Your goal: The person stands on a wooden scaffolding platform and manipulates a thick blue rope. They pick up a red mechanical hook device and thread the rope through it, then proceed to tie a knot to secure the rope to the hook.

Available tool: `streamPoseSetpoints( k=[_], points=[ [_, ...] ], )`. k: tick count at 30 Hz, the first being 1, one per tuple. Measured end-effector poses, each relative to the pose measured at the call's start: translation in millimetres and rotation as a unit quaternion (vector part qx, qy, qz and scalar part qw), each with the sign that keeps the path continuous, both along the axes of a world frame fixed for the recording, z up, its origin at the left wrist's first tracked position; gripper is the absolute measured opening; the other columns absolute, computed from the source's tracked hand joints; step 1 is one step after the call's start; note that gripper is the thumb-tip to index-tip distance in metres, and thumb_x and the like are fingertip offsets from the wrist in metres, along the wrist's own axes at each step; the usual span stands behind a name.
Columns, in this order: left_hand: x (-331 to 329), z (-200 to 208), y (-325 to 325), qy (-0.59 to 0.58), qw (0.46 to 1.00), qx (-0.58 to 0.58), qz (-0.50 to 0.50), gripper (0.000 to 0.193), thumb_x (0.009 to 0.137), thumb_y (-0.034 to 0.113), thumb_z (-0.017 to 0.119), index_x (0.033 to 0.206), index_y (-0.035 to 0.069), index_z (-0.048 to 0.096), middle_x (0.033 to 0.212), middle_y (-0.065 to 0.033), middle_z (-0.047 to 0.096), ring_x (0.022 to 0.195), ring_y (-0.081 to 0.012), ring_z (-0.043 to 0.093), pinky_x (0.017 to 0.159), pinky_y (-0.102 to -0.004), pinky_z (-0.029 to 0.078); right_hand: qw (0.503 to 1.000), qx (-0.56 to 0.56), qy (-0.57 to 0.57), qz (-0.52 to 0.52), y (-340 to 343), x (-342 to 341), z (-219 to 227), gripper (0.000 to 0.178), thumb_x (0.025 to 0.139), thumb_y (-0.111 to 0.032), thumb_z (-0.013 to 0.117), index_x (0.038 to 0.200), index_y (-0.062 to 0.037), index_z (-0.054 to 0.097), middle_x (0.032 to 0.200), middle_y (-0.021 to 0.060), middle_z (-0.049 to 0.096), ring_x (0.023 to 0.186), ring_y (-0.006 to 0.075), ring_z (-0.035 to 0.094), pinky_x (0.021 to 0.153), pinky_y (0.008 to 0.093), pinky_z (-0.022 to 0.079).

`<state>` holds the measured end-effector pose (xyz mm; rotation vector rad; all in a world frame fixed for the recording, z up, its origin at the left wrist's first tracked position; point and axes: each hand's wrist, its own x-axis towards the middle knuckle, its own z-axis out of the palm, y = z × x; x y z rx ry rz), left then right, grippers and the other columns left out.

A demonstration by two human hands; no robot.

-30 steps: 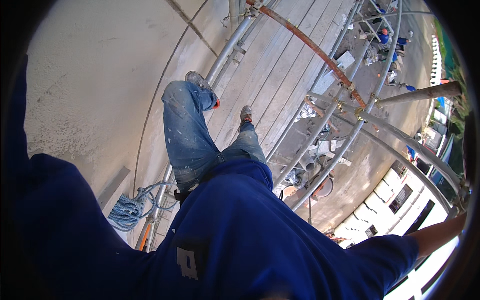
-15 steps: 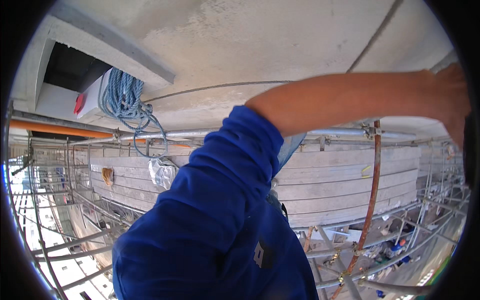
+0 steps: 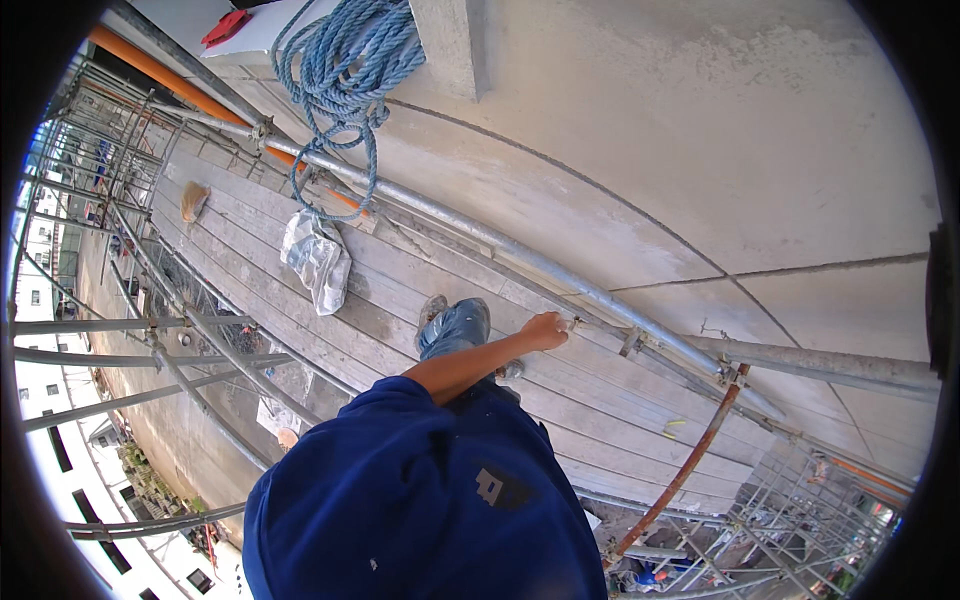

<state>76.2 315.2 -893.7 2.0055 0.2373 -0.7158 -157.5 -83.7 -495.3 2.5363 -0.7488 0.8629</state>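
My left hand [image 3: 545,331] reaches out over the scaffold planks [image 3: 400,285], its bare forearm coming from a pushed-up blue sleeve. Its fingers are curled closed. A small pale bit shows at the fingertips, too small to name. The hand is near the grey scaffold rail [image 3: 480,236], apart from it as far as I can see. Below the forearm are my legs in worn jeans [image 3: 460,322] and dusty shoes [image 3: 431,309] on the planks. My right hand is not in view.
A coil of blue rope [image 3: 345,70] hangs over the rail beside a concrete wall [image 3: 640,130]. A clear plastic bag [image 3: 318,262] and a brownish bag [image 3: 194,201] lie on the planks. A rusty pole [image 3: 680,465] slants at right. Open scaffolding [image 3: 185,380] drops away at left.
My left arm has come down from its stretch to the right along the wall and is now lower, over the planks. The view has tilted, bringing my legs and more planks in.
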Motion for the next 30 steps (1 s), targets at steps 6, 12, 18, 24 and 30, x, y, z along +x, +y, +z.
streamPoseSetpoints(
  k=[6, 12, 18, 24, 30],
  points=[
    [-45, -12, 177, -0.002, 0.994, 0.074, -0.077, 0.036, 0.083, 0.035, 0.068, 0.106, 0.008, 0.074, 0.113, -0.0188, 0.072, 0.107, -0.0376, 0.069, 0.093, -0.0457, 0.054, 0.999, -0.049, -0.018, 0.002, 5, 50, 32, 0.05, 0.094, -0.036, 0.072, 0.132, -0.0068, 0.056, 0.138, 0.0144, 0.047, 0.124, 0.0304, 0.047, 0.103, 0.0483, 0.041],
    [-100, -43, 367, 0.081, 0.978, 0.161, 0.107, 0.031, 0.083, 0.032, 0.061, 0.096, 0.008, 0.075, 0.104, -0.0219, 0.074, 0.101, -0.0397, 0.07, 0.087, -0.0479, 0.056, 0.987, -0.121, -0.091, 0.057, 36, 169, 92, 0.055, 0.096, -0.037, 0.07, 0.139, -0.009, 0.054, 0.149, 0.0141, 0.044, 0.134, 0.0313, 0.044, 0.11, 0.0492, 0.039],
    [-89, 25, 479, -0.016, 0.97, 0.145, 0.196, 0.033, 0.084, 0.034, 0.065, 0.101, 0.009, 0.076, 0.102, -0.0189, 0.075, 0.1, -0.0363, 0.072, 0.089, -0.0441, 0.056, 0.94, -0.079, -0.145, 0.298, 268, 346, 102, 0.059, 0.098, -0.039, 0.067, 0.147, -0.0112, 0.051, 0.159, 0.0138, 0.04, 0.144, 0.0323, 0.042, 0.118, 0.0501, 0.037],
    [-125, 46, 543, -0.063, 0.939, 0.137, 0.311, 0.029, 0.087, 0.03, 0.071, 0.104, 0.006, 0.076, 0.104, -0.0154, 0.076, 0.098, -0.0312, 0.074, 0.087, -0.0386, 0.057, 0.803, 0.134, -0.304, 0.495, 575, 517, 124, 0.088, 0.086, -0.062, 0.073, 0.153, -0.0135, 0.042, 0.161, 0.0191, 0.029, 0.149, 0.0387, 0.03, 0.118, 0.0568, 0.035],
    [-190, 38, 550, -0.005, 0.866, 0.024, 0.5, 0.029, 0.092, 0.025, 0.068, 0.109, 0.002, 0.073, 0.101, -0.0109, 0.076, 0.09, -0.0235, 0.074, 0.078, -0.0376, 0.059, 0.792, 0.233, -0.314, 0.469, 681, 612, 117, 0.138, 0.068, -0.077, 0.078, 0.154, 0.0098, 0.015, 0.152, 0.0335, 0.027, 0.144, 0.0445, 0.034, 0.11, 0.058, 0.042]
  ],
)
